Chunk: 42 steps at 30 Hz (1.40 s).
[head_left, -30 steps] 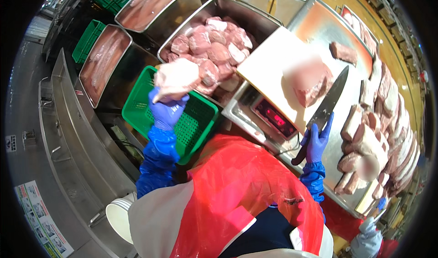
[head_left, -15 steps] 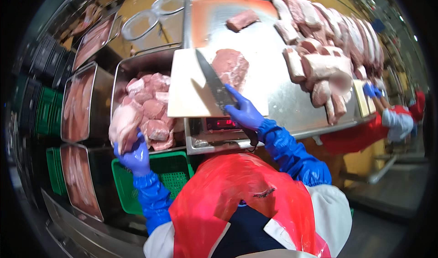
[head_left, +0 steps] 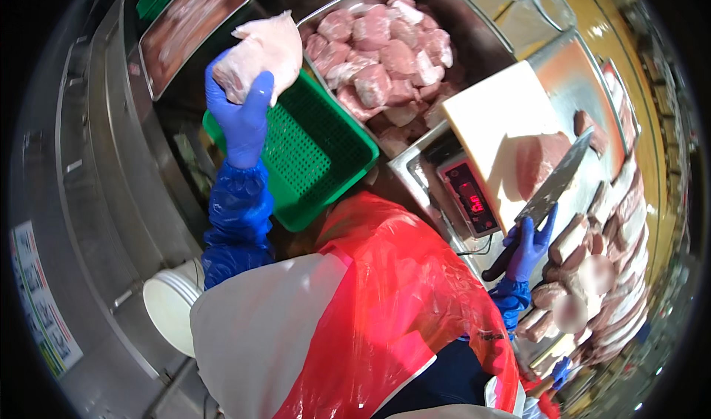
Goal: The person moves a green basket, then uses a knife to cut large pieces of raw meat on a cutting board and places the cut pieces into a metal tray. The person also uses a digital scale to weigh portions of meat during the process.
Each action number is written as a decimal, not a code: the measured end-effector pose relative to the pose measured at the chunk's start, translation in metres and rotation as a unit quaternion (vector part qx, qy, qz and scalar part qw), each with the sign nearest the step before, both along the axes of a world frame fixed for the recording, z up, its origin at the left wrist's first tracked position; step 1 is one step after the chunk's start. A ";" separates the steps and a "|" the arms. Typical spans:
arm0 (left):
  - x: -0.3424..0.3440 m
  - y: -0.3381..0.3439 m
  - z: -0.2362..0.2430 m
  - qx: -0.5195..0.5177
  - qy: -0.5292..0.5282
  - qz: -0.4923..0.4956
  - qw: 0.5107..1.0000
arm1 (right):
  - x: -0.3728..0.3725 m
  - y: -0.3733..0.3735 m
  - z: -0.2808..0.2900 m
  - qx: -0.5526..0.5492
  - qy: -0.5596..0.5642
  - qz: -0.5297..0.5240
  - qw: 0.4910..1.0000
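In my gloved left hand (head_left: 241,122) is a pale piece of raw meat (head_left: 263,45), held up over the far end of a green perforated basket (head_left: 348,160). My right hand (head_left: 527,247) grips a long knife (head_left: 563,171), its blade angled up beside a white cutting board (head_left: 489,93). A lump of pink meat (head_left: 541,152) lies on the board, partly behind the blade. The board rests on a scale with a red display (head_left: 468,197). Just behind the basket, a large steel bin (head_left: 474,11) holds several meat pieces (head_left: 396,60).
Another steel bin (head_left: 189,30) stands upper left beside steel fittings (head_left: 126,197). A white bucket (head_left: 163,315) sits lower left. At the right, several long meat cuts (head_left: 622,241) pile on a steel tray (head_left: 574,56). A co-worker's gloved hand (head_left: 561,374) shows lower right.
The view has swung right and back left between frames. My left hand has risen with the meat from over the big bin's edge to beyond the basket. My right hand still holds the knife.
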<state>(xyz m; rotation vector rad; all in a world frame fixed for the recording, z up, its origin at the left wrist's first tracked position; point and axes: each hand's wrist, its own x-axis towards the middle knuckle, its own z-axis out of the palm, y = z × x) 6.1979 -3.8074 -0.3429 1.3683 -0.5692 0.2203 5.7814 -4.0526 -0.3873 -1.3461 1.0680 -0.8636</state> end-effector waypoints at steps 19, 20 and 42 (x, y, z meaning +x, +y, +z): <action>0.032 0.072 -0.136 0.482 -0.061 -0.138 0.863 | 0.054 -0.017 0.010 -0.028 0.045 0.047 0.997; 0.031 0.055 -0.134 0.494 -0.095 -0.167 0.848 | 0.042 -0.017 0.008 -0.020 0.046 0.031 0.998; -0.255 -0.441 -0.061 0.338 -0.445 -0.524 0.643 | -0.129 0.031 -0.018 0.100 -0.063 -0.208 0.971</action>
